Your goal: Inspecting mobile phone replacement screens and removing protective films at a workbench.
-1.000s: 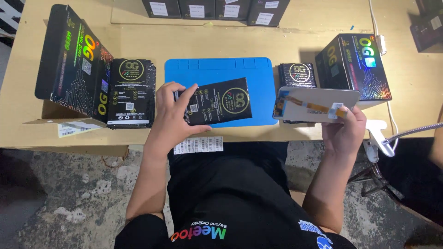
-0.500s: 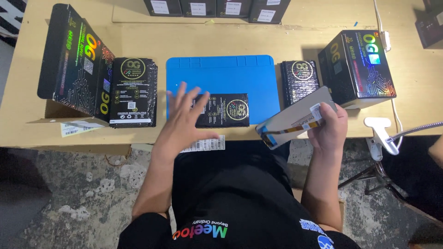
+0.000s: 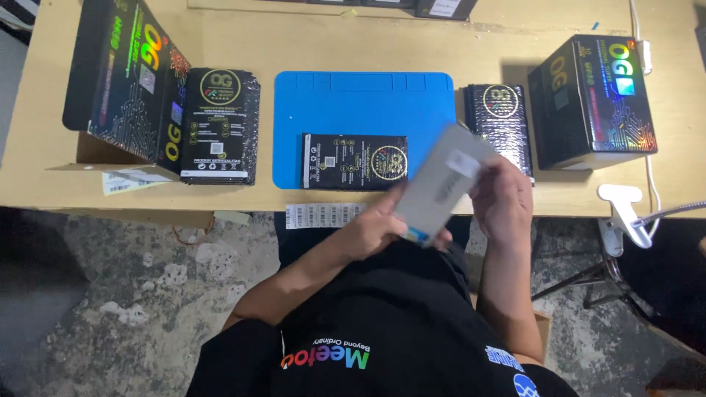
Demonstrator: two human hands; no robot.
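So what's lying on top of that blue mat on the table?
On the blue mat lies one flat black pouch, printed side up. The flat grey pack in both hands covers the mat's near right corner.

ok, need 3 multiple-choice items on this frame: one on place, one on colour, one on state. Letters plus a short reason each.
1. Where does the flat black packet lie?
A. on the blue mat
B. on top of the right-hand box
C. on the floor

2. What colour is the mat?
A. green
B. blue
C. red

3. How is the grey flat pack held?
A. by the left hand only
B. it rests on the table, untouched
C. by both hands, above the table edge

Answers:
1 A, the packet sits on the mat's near part.
2 B, the mat is plainly blue against the wooden table.
3 C, the left hand grips its lower end and the right hand its upper side.
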